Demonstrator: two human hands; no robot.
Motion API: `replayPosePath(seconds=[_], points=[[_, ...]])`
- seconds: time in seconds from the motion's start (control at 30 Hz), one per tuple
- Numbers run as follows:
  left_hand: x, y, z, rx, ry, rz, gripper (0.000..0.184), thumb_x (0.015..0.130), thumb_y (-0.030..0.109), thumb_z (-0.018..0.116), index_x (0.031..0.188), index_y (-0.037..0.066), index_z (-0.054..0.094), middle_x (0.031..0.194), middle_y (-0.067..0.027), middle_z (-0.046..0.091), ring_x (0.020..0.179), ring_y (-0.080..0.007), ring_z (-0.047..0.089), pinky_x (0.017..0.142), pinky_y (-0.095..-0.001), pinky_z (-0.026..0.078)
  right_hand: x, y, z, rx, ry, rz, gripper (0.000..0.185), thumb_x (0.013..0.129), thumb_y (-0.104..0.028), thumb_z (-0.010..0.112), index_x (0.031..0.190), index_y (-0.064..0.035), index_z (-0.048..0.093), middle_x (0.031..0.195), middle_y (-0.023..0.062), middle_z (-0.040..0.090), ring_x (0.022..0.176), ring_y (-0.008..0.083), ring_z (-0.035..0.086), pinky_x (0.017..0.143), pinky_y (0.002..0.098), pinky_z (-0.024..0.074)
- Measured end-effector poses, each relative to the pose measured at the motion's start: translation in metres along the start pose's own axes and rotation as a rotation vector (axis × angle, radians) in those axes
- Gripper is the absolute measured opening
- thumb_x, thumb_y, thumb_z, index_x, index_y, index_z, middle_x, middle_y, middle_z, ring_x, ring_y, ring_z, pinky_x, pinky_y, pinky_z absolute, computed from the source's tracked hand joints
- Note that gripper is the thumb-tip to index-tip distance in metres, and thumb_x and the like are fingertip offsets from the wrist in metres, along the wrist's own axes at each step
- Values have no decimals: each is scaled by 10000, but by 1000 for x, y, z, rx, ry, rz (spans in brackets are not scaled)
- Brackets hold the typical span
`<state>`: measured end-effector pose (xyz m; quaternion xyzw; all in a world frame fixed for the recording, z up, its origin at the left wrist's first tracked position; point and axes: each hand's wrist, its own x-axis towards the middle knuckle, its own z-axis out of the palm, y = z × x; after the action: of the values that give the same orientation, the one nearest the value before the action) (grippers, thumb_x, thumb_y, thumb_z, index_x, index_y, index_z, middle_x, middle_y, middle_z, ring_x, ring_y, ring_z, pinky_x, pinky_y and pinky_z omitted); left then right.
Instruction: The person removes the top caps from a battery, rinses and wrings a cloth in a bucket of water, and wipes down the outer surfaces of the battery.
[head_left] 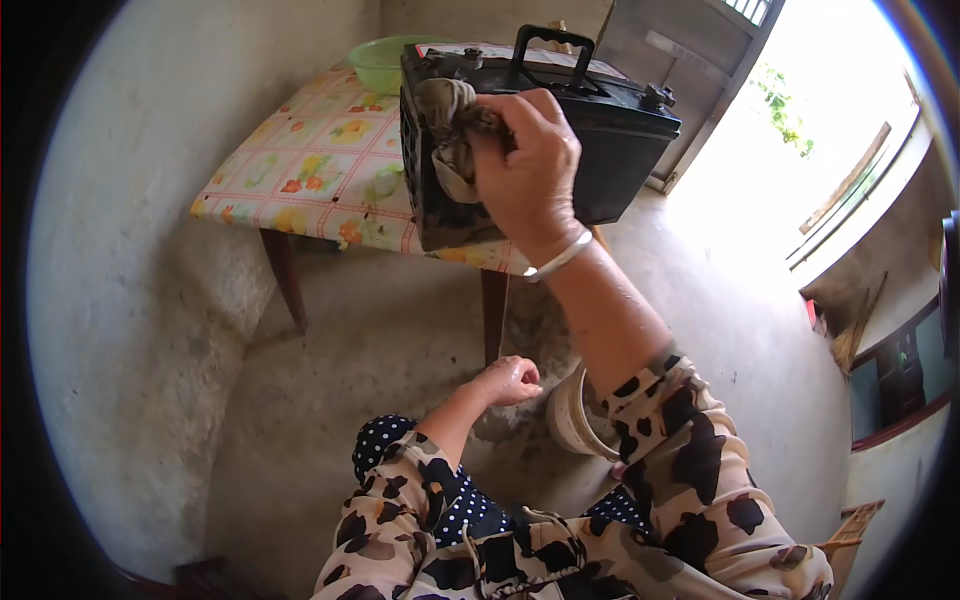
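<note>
A large black battery (600, 165) with a raised carry handle (553, 52) stands on the table's near corner. Against its front left side, my right hand (535, 160) holds a wet, dirty grey-brown rag (455, 175), bunched in the fingers. A metal bangle circles that wrist. Lower down, my left hand (512, 380) hangs over my lap with its fingers curled in, and nothing shows in it. Close by on the right is a pale bucket (580, 412), partly hidden by my right sleeve. Whatever the bucket contains is hard to make out.
A fruit-and-flower patterned cloth covers the table (325, 165), which stands near the left wall. Behind the battery sits a green basin (378, 66). An open door (685, 70) lets in bright light at the upper right. A broom (855, 330) leans at the far right.
</note>
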<state>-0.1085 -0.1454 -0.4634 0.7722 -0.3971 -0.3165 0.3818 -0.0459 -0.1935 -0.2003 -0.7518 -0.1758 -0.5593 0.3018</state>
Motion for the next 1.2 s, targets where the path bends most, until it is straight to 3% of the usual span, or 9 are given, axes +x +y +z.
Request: replayPosePath(seconds=[0.07,0.13,0.17,0.23,0.5,0.57,0.73,1.03,1.2], points=[[-3,2,-1,49,-2,1,332,701,310,643,900,46,609,883,-103,630,842,-216,600,746,-320,467,3,19,-20,-167,7,-39,210,626,-9,634,835,-31,620,762,117,586,710,237,593,641,284,462],[-8,3,-4,81,15,-5,335,703,314,640,902,46,610,889,-105,629,845,-219,598,746,-324,467,-2,55,-42,-144,22,226,190,679,-8,647,866,-29,618,790,63,615,729,131,592,648,255,470],[-9,6,-5,39,16,-2,336,705,316,637,902,45,610,888,-108,629,846,-224,598,747,-327,467,-4,77,-49,-5,119,336,192,619,-30,657,808,-50,627,711,87,587,662,214,571,605,304,455],[-7,9,-4,-7,21,3,338,708,319,633,902,43,611,887,-111,629,846,-230,598,749,-330,466,-6,74,-57,-90,146,384,168,627,-34,662,791,-45,631,715,79,579,642,200,565,588,288,447],[-2,14,-7,1,-2,19,330,681,273,617,908,33,617,942,-148,618,906,-275,585,806,-343,458,-2,-10,18,-77,34,-65,203,632,35,611,824,-23,637,690,83,517,600,187,534,542,258,421],[-5,13,-7,-6,24,-8,327,678,273,616,900,34,620,948,-151,617,908,-275,585,810,-345,457,0,-24,31,-57,6,-180,227,600,35,574,807,-38,632,706,103,501,610,258,522,548,314,438],[-7,7,-12,-2,13,-45,310,678,285,626,884,53,628,944,-137,620,919,-264,582,806,-347,456,-29,-33,30,-40,-443,-151,267,566,65,528,792,-41,623,735,112,512,717,276,548,607,338,464],[-2,6,-9,73,51,8,330,664,310,650,883,64,630,921,-134,623,897,-271,586,784,-354,461,19,-17,2,-56,-278,-237,259,604,33,521,849,-30,577,799,138,526,726,332,537,610,382,451],[-19,8,-25,-198,152,114,277,730,261,642,884,32,609,866,-96,626,820,-199,596,750,-321,470,-25,4,-23,-86,-573,-9,215,585,17,583,791,-41,610,757,110,561,682,290,557,594,342,454]])
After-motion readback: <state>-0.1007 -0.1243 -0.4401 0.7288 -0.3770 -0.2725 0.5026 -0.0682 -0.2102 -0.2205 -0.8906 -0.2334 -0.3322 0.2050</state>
